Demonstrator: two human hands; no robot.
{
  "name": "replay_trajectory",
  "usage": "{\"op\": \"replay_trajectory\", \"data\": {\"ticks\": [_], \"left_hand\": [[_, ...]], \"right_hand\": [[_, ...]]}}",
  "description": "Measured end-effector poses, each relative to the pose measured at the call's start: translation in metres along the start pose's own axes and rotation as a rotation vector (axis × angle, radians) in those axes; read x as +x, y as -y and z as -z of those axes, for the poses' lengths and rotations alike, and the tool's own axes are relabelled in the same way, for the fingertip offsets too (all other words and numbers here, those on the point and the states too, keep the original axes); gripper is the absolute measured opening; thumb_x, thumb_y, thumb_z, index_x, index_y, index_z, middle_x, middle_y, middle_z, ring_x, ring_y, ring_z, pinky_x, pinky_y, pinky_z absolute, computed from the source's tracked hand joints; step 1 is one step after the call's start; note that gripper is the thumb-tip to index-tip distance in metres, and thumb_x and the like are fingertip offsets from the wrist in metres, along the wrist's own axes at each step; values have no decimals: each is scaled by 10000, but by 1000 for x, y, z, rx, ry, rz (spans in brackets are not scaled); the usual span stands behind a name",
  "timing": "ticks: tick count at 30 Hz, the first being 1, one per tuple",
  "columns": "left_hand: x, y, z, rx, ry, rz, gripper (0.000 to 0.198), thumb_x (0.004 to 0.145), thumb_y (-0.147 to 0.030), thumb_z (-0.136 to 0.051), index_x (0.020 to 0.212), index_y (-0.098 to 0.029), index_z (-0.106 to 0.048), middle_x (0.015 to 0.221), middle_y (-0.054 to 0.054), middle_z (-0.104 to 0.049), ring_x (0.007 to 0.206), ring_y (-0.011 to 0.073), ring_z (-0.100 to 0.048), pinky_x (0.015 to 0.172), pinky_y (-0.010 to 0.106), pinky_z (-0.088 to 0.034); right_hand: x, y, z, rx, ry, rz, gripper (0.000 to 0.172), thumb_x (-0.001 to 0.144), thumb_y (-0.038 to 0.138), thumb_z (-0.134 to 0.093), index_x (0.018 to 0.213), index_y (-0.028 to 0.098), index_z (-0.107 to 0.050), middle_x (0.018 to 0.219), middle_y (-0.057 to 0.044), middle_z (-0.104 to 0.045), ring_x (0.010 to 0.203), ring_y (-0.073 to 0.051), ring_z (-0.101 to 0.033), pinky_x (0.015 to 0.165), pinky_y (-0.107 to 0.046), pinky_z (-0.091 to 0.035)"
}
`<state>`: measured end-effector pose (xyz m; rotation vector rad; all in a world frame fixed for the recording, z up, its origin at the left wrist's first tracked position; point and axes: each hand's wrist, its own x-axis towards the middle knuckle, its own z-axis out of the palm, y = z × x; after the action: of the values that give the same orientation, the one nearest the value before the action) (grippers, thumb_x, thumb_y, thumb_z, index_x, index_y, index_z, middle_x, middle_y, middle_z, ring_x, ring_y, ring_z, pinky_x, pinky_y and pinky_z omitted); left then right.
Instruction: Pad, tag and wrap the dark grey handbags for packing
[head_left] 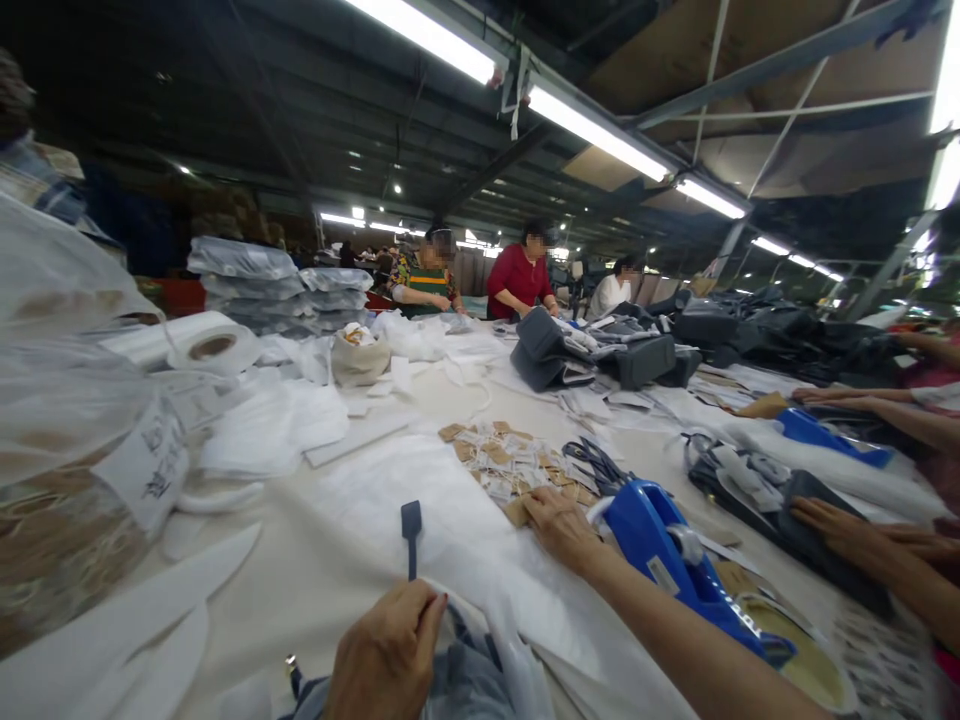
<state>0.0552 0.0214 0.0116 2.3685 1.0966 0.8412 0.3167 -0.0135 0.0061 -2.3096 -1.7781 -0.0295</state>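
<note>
My left hand (390,650) is closed in a pinch around a narrow dark grey-blue strap, whose flat tab (411,520) sticks up beyond the fingers. Under this hand lies a grey-blue bag (469,670), partly cut off by the lower edge, with a small metal clasp (292,665) at its left. My right hand (559,525) stretches forward to a pile of brown paper tags (491,455) with white strings. Its fingertips are closed on one brown tag (517,512) at the near side of the pile.
A blue tape dispenser (667,560) stands beside my right forearm. Dark straps (596,462) lie behind it. Grey bags (555,350) are heaped farther back. At left are a clear plastic sack (67,540) and a white roll (214,345). Co-workers' hands (840,525) are at right; several people stand across the table.
</note>
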Motion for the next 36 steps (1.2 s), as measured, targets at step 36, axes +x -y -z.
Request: {"op": "replay_trajectory", "data": {"ticks": [36], "left_hand": [[6,-22,21,-581,-141,264,470,724,-258,-600,1176,-162,-512,870,21,-609,561,101,-519,562,244,-467]], "right_hand": [[-13,109,101,1722,-160,-200,424,615,420,-763,852,164,-523,583,-11,-648,393,-71,-486,365,-143,-317]]}}
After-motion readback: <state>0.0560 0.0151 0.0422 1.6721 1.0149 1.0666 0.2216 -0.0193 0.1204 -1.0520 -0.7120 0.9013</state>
